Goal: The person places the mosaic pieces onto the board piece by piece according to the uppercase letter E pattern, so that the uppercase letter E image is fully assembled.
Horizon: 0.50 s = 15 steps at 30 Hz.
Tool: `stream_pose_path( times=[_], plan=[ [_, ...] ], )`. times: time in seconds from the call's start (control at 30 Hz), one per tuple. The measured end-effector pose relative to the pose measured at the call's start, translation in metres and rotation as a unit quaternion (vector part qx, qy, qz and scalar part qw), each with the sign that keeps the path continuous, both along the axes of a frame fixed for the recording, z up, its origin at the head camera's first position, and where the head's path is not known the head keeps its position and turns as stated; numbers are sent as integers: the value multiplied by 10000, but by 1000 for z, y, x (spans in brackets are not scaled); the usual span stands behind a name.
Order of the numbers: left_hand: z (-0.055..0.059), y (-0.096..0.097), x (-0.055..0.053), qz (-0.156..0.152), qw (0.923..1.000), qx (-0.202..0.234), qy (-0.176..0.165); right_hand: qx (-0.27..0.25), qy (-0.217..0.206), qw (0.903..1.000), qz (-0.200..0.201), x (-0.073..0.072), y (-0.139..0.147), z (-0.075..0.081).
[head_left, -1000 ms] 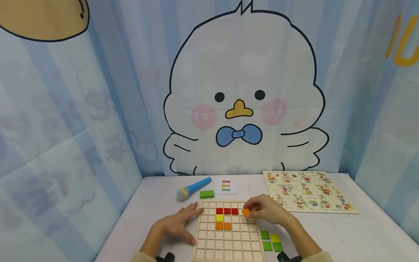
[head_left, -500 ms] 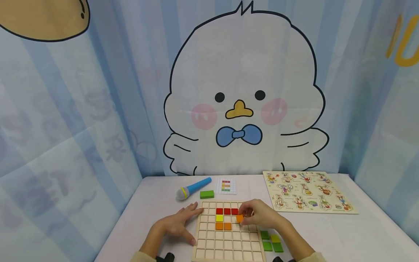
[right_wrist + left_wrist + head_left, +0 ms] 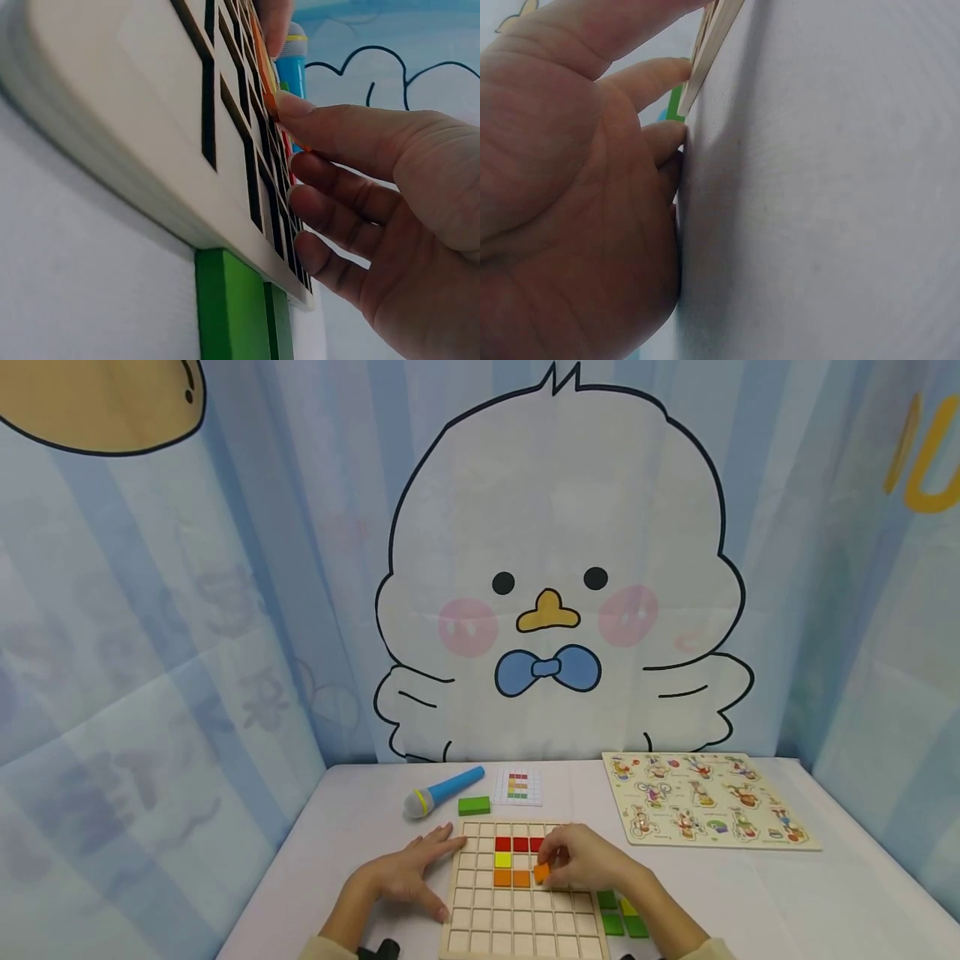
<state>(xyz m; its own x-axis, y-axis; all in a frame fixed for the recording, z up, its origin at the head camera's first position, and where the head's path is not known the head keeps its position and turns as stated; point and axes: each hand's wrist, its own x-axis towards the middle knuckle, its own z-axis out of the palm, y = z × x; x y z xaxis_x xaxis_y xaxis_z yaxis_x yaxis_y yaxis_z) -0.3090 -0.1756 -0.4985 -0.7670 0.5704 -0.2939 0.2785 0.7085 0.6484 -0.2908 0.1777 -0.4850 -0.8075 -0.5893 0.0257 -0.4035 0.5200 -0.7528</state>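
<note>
A wooden grid board (image 3: 525, 920) lies on the table between the hands. Three red tiles (image 3: 521, 844) form a row in it, with a yellow tile (image 3: 502, 860) below the leftmost. Under that sit two orange tiles (image 3: 512, 878). My right hand (image 3: 588, 860) pinches another orange tile (image 3: 541, 873) between thumb and fingers, tilted over the cell just right of those two. In the right wrist view the right thumb (image 3: 341, 131) largely hides this tile. Fingers spread, my left hand (image 3: 405, 872) rests along the board's left side, touching its edge.
Green tiles (image 3: 612, 925) and a partly hidden yellow tile (image 3: 628, 907) lie by the board's right edge. Behind it are a green block (image 3: 474, 805), a blue toy microphone (image 3: 446, 789) and a pattern card (image 3: 518, 787). A picture puzzle board (image 3: 708, 802) lies at back right.
My right hand has carried the orange tile leftward and toward me, from the board's right side to beside the two orange tiles. The left hand has stayed in place.
</note>
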Motion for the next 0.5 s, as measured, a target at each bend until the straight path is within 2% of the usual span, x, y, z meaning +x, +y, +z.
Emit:
stream_pose_path(
  times=[0.3,0.5],
  plan=[
    [0,0,1,2,10000,-20,9,128,240,9996,69,1,-3,-2],
    [1,1,1,-7,10000,-45,26,104,198,9997,70,2,-2,-5]
  ],
)
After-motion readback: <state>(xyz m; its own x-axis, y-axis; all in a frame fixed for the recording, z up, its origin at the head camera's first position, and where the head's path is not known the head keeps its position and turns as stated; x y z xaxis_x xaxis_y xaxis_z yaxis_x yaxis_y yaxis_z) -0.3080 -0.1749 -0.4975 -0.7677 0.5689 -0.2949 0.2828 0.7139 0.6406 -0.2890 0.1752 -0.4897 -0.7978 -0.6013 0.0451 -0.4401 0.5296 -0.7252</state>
